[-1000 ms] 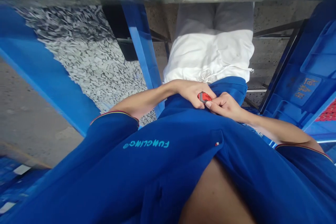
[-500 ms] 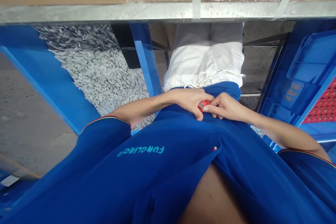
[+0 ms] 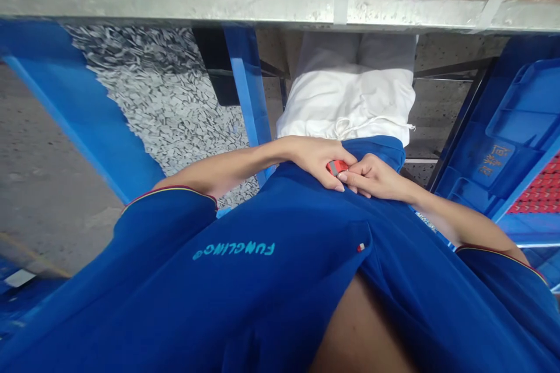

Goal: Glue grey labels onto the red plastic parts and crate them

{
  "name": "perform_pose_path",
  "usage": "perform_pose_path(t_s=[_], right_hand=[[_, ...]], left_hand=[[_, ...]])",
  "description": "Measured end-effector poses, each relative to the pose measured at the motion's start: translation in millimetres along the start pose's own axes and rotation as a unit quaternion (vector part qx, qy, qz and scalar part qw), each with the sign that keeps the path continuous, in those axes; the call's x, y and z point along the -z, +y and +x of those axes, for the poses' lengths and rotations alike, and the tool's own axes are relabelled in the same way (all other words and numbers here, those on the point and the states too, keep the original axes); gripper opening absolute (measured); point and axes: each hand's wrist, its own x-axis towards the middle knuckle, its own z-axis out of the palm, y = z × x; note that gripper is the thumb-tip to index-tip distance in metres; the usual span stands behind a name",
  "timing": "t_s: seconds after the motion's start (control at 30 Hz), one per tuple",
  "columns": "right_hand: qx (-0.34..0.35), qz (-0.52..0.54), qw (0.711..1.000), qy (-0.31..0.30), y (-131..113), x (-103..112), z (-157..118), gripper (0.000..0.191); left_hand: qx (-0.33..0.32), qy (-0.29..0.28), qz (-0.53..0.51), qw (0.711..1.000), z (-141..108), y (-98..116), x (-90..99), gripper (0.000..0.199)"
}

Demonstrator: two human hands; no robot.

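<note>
Raised slightly since the last frame, the small red object (image 3: 336,168) is held against the blue shirt (image 3: 262,285) between both hands. It is pinched by the right fingers (image 3: 353,176) of the right hand (image 3: 378,179), while the left hand (image 3: 312,157) is laid against it, the left fingers (image 3: 326,178) pressed together.

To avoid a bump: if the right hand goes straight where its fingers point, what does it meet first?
The small red-and-grey object at the right hand's fingertips; the left hand lies just beyond it, though depth is unclear.
</note>
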Motion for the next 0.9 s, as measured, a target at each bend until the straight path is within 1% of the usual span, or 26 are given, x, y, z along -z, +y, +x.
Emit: perform_pose_path(t_s=[0.07, 0.17, 0.27, 0.4, 0.6, 0.7, 0.9], right_hand=[[0.006, 0.009, 1.000, 0.001, 3.2, -1.9, 0.2, 0.060], [0.037, 0.001, 0.999, 0.013, 6.8, -5.3, 0.8, 0.067], [0.062, -0.023, 0.997, 0.034, 8.7, -8.8, 1.5, 0.071], [0.056, -0.031, 0.997, 0.038, 11.2, -13.0, 0.6, 0.070], [0.026, -0.033, 0.998, 0.048, 14.6, -17.4, -3.3, 0.071], [0.018, -0.035, 0.998, 0.051, 14.2, -19.0, -4.3, 0.070], [0.037, -0.042, 0.997, 0.049, 13.5, -20.2, -1.2, 0.069]], left_hand=[[0.012, 0.010, 0.018, 1.000, -1.6, 1.3, -2.5, 0.023], [0.021, 0.029, 0.028, 0.999, -3.2, -0.8, -9.0, 0.014], [0.010, 0.035, 0.002, 0.999, -4.4, -7.5, -15.6, 0.011], [0.003, 0.031, -0.034, 0.999, -4.8, -16.7, -20.4, 0.010], [0.007, -0.004, -0.084, 0.996, -0.3, -19.7, -16.3, 0.015], [-0.001, -0.030, -0.106, 0.994, 3.5, -20.0, -10.7, 0.009], [-0.004, -0.077, -0.101, 0.992, 8.4, -21.8, -0.2, 0.011]])
